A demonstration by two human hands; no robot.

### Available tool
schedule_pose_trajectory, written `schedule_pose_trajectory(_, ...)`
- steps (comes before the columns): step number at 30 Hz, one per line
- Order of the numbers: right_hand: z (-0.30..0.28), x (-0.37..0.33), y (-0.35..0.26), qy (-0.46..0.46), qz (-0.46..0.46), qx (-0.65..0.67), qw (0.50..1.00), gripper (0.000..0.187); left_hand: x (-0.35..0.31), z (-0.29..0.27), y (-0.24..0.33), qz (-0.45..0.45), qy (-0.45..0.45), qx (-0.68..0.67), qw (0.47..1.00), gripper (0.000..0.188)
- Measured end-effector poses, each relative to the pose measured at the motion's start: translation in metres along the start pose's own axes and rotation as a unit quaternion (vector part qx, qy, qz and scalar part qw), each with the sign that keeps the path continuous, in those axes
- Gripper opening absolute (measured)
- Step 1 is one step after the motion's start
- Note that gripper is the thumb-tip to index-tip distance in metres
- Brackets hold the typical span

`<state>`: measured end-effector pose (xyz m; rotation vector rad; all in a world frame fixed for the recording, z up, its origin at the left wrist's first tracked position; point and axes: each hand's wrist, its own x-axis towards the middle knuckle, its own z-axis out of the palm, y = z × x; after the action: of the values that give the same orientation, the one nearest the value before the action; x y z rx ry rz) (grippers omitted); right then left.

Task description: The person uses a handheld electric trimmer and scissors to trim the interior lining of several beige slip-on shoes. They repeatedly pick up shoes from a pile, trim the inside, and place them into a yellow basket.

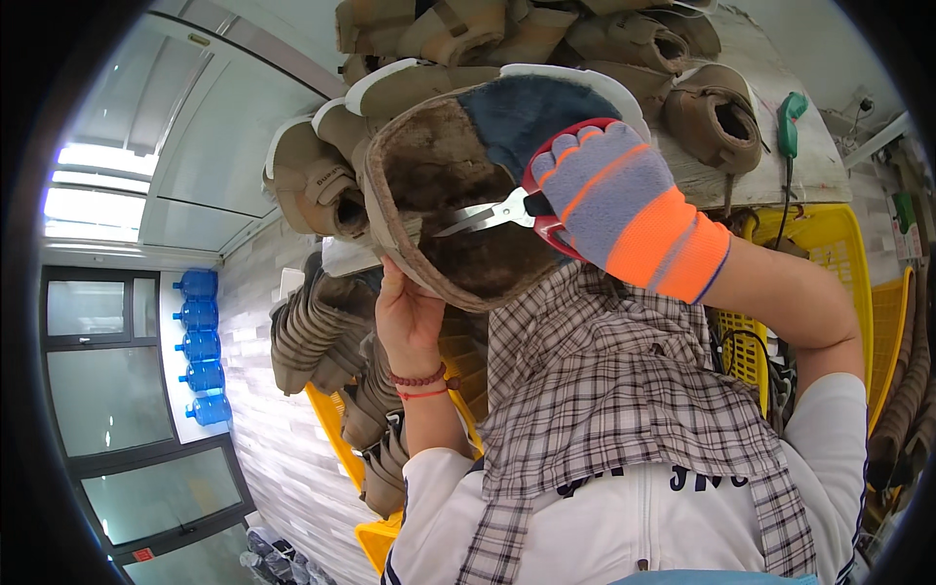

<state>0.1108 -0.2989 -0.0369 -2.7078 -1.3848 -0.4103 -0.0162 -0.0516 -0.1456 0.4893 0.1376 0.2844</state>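
A brown shoe upper (390,132) with a fuzzy lining and a dark blue patch faces me in front of my chest. My bare left hand (411,310), with a beaded bracelet and a red string at the wrist, grips its lower left edge; the fingers are partly hidden behind it. In a grey and orange glove, my right hand (619,195) is closed round the red handles of a pair of scissors (502,212). The slightly parted blades point left, over the upper's opening. I cannot tell whether they touch the lining.
More brown uppers (717,117) lie on the white table (804,175) ahead. A green corded tool (791,122) rests at its right. Stacked uppers (327,322) stand at left above a yellow basket (336,439); another yellow basket (843,234) is at right. Blue water bottles (202,346) line the left wall.
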Motion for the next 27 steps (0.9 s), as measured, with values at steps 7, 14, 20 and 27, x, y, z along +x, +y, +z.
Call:
schedule_pose_trajectory(7, 0.027, -0.002, 0.009, 0.06, -0.012, -0.023, 0.998, 0.028, 0.002, 0.025, -0.018, -0.003, -0.009, 0.068, 0.998, 0.035)
schedule_pose_trajectory(14, 0.036, -0.063, 0.072, 0.131, 0.08, 0.131, 0.979, 0.026, -0.013, 0.061, -0.031, 0.135, 0.021, 0.233, 0.963, 0.037)
schedule_pose_trajectory(20, 0.097, -0.172, 0.109, 0.091, 0.258, 0.707, 0.652, 0.055, -0.018, 0.136, -0.057, 0.373, -0.19, 0.687, 0.594, 0.015)
schedule_pose_trajectory(27, 0.031, -0.151, 0.107, 0.224, 0.274, 0.797, 0.489, 0.064, 0.027, 0.17, -0.116, 0.339, -0.388, 0.674, 0.529, 0.012)
